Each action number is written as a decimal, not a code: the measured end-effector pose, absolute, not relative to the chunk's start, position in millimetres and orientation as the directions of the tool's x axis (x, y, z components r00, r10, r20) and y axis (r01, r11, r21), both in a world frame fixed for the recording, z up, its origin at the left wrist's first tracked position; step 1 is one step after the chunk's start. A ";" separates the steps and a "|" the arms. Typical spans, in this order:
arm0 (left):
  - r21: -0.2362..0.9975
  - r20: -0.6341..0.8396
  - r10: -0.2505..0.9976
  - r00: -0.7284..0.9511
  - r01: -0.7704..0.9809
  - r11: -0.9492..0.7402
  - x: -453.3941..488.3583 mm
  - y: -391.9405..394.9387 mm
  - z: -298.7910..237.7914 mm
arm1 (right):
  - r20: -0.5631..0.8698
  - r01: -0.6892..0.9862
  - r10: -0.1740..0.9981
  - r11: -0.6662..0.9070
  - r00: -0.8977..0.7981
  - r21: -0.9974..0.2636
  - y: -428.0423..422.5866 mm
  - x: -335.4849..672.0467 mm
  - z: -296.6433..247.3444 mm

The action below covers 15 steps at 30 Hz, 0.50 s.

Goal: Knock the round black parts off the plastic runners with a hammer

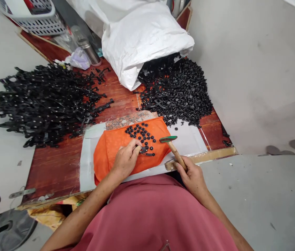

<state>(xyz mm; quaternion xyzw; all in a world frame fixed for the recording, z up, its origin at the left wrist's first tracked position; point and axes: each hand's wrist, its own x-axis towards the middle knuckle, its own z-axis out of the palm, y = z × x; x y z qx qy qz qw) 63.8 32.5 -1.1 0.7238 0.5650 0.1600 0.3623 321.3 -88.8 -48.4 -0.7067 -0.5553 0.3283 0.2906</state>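
My right hand (pixel 193 176) is wrapped round the wooden handle of a hammer (pixel 178 155), its narrow green head raised near the right side of an orange cloth (pixel 118 139). On that cloth, my left hand (pixel 128 157) pinches a small black plastic part (pixel 144 150) between thumb and fingers; the fingertips partly cover it. Several round black caps (pixel 139 132) lie scattered on the cloth just beyond the left fingers. Beneath the cloth, a speckled stone slab (pixel 126 121) shows at its far edge.
A large heap of black strap-like parts (pixel 48 101) covers the table's left side. Small black pieces (pixel 181 94) spill from a white sack (pixel 147 38) at the back right. A steel flask (pixel 88 48) and a plastic basket (pixel 39 21) stand at the back left.
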 end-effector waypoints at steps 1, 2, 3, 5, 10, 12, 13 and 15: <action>0.696 -0.175 0.933 0.313 0.710 -0.107 63.8 32.8 -2.9 | -0.140 0.604 0.978 -0.207 0.157 -0.770 -87.5 321.0 -47.6; 0.687 -0.172 0.933 0.316 0.717 -0.116 63.8 33.1 -4.6 | -0.137 0.612 0.979 -0.200 0.149 -0.765 -86.4 320.9 -46.8; 0.677 -0.167 0.933 0.318 0.725 -0.126 63.7 33.3 -6.4 | -0.131 0.621 0.981 -0.191 0.142 -0.760 -85.6 321.0 -46.2; 0.646 -0.159 0.935 0.317 0.750 -0.144 63.8 33.4 -9.4 | -0.116 0.635 0.984 -0.177 0.136 -0.752 -85.1 321.6 -46.0; 0.596 -0.159 0.938 0.308 0.787 -0.157 63.5 33.4 -13.8 | -0.092 0.638 0.991 -0.135 0.100 -0.758 -86.8 323.7 -48.1; 0.593 -0.158 0.934 0.319 0.787 -0.168 62.4 33.6 -15.6 | -0.103 0.631 0.993 -0.121 0.066 -0.767 -86.8 325.3 -46.4; 0.589 -0.156 0.933 0.326 0.789 -0.177 61.6 33.6 -16.8 | -0.103 0.626 0.994 -0.108 0.045 -0.772 -86.4 326.4 -44.0; 0.574 -0.145 0.929 0.342 0.793 -0.202 60.4 33.5 -19.2 | -0.078 0.621 0.997 -0.060 -0.001 -0.781 -84.7 328.8 -35.9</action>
